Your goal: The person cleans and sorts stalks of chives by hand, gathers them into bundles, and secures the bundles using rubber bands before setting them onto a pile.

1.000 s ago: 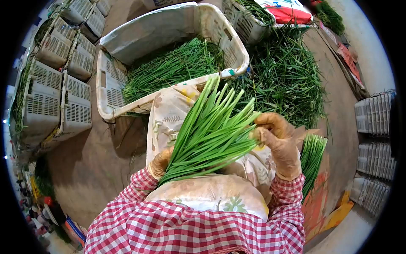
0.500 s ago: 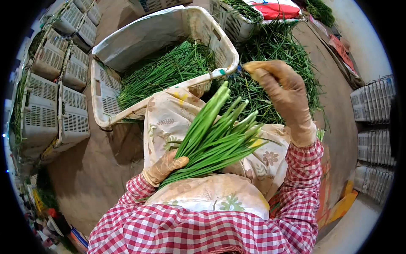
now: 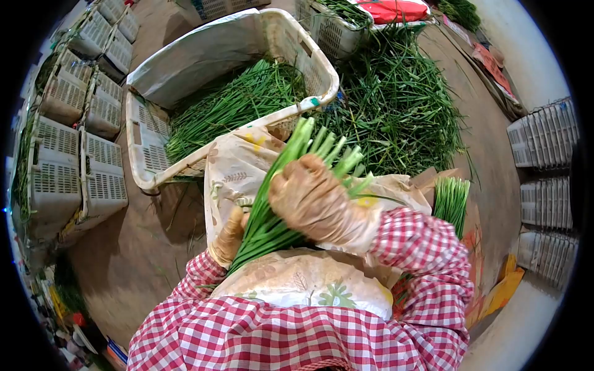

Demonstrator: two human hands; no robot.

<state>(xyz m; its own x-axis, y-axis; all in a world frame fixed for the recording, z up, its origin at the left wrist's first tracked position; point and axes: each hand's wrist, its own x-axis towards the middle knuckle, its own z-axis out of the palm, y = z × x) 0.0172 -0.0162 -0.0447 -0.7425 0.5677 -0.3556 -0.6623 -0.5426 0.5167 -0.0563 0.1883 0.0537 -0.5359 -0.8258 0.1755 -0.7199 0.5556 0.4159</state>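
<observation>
A bunch of garlic chives lies slantwise over my lap, pale cut ends pointing up and away. My right hand, in a stained thin glove, is closed over the middle of the bunch. My left hand, gloved too, holds the lower leafy part from the left; its thumb points up and its other fingers are mostly hidden behind the leaves. Under both hands is a floral apron. A neat bundle of chives stands to the right of my right forearm.
In front to the left is a white plastic crate with chives inside. A loose heap of green leaves covers the floor ahead. Stacked crates line the left side, and more crates stand at the right wall.
My right hand has come down and left from above the heap and closed on the bunch. My left thumb has lifted off the leaves. The bundle at right has come into fuller view.
</observation>
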